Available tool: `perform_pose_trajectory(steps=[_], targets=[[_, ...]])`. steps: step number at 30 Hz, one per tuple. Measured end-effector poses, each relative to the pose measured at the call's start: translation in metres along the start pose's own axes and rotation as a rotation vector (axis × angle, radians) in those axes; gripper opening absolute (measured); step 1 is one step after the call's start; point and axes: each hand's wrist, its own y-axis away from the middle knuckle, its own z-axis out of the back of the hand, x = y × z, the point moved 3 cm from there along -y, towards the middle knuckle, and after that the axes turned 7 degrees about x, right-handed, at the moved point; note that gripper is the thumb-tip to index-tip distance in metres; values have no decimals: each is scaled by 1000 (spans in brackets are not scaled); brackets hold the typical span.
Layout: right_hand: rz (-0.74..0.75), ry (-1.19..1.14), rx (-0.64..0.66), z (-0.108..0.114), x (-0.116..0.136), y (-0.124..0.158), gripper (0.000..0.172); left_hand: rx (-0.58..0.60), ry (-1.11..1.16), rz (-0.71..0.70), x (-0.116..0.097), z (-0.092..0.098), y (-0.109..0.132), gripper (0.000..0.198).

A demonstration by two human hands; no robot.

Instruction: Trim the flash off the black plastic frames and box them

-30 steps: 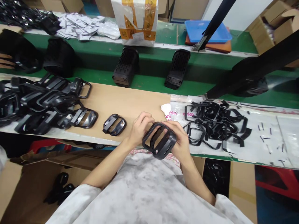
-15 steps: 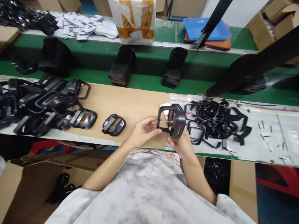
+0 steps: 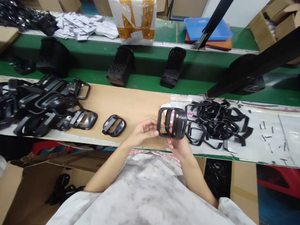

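Note:
I hold a black plastic frame part [image 3: 173, 122] upright above the front edge of the workbench. My left hand [image 3: 143, 131] pinches its left rim with thumb and fingers. My right hand [image 3: 177, 146] grips it from below and behind. A single black frame [image 3: 114, 125] lies flat on the brown cardboard sheet [image 3: 131, 101] just left of my left hand. A tangle of thin black trim rings [image 3: 215, 122] lies on clear plastic right of my right hand.
A heap of black frames [image 3: 44, 104] fills the bench's left. Black perforated housings [image 3: 120, 66] [image 3: 173, 67] stand on the green conveyor [image 3: 145, 82] behind. A taped box [image 3: 134, 20], white packets [image 3: 82, 26] and a blue tray [image 3: 206, 29] sit farther back. A cardboard box [image 3: 30, 187] is below left.
The frame went from lying flat in both hands near my lap to standing upright and higher over the bench edge. My right hand shifted beneath it.

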Motion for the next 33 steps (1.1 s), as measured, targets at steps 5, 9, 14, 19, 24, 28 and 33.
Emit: perform_pose_trajectory(steps=[5,9,14,19,24,28,33], targets=[[9,1,-19,3,-1,0,42,2,163,73,1,-5,0,38],[35,4,14,0,-2,-1,37,-10,293,84,-1,-10,0,39],[14,-5,38,-1,-5,-1,38,-22,393,87,2,-12,0,39],[11,65,50,4,-10,-1,42,-84,455,104,6,-9,4,48],[14,153,88,5,-16,-3,46,-130,569,141,12,-13,9,49],[53,183,70,8,-16,-5,49,-178,603,139,23,-18,11,45],[130,346,24,12,-13,-8,49,-314,600,123,34,-16,14,43]])
